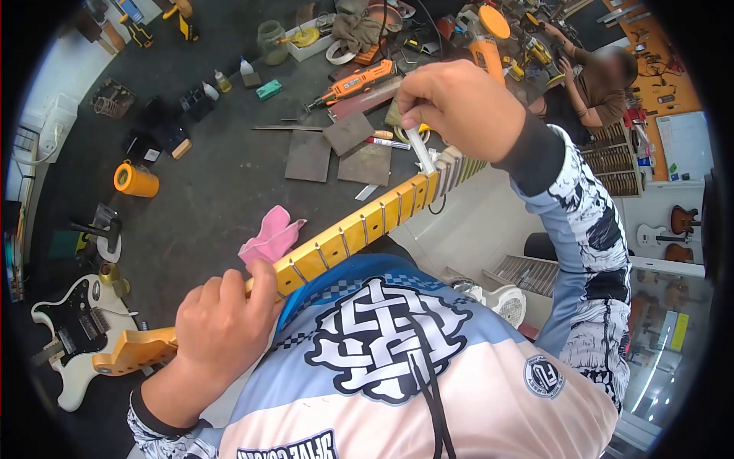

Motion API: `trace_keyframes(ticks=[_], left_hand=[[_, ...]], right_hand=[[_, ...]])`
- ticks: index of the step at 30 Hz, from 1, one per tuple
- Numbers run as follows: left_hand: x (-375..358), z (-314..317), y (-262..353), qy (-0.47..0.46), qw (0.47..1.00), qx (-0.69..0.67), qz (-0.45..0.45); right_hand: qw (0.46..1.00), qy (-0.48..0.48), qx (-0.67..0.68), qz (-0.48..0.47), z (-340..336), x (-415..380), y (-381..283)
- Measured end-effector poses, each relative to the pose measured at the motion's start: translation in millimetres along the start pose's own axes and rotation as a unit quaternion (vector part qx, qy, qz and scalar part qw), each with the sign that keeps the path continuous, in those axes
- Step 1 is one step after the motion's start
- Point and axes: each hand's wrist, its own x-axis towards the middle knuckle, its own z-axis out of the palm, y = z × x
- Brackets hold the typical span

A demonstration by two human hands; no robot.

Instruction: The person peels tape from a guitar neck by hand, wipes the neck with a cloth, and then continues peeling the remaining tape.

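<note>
A yellow guitar neck [348, 238] with metal frets runs diagonally across the front of my body, its headstock [130, 353] at the lower left. My left hand [225, 317] is wrapped round the neck near the headstock. Up at the neck's other end, my right hand [459, 103] pinches a thin pale strip [420, 149], whose lower end meets the neck's edge. Beyond that end several grey and whitish strips [457, 170] stick out side by side. A pink cloth [272, 236] lies on the dark bench just behind the neck.
Dark flat plates [308, 155] and an orange rotary tool [359, 83] lie on the bench [206, 229]. An orange cup [136, 180] stands at the left, above a white guitar body [82, 329]. A co-worker [600, 84] is at the upper right.
</note>
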Motion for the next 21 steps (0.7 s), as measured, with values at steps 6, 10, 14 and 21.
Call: trace_keyframes(ticks=[6,10,14,21], left_hand=[[-4.2,4.2,-7.8,0.035,0.997,0.06,0.032],[0.1,2.8,-14.1,0.083,0.99,0.103,0.044],[-0.4,6.4,-18.3,0.117,0.981,0.142,0.053],[-4.0,13.3,-23.9,0.098,0.976,0.188,0.04]], right_hand=[[0.999,-0.043,-0.015,-0.004,3.6,6.9,2.7],[0.996,-0.072,0.005,0.057,9.0,12.1,3.9],[0.998,-0.049,0.009,0.033,25.0,12.6,11.0],[0.996,0.039,-0.067,0.044,33.5,10.8,16.0]])
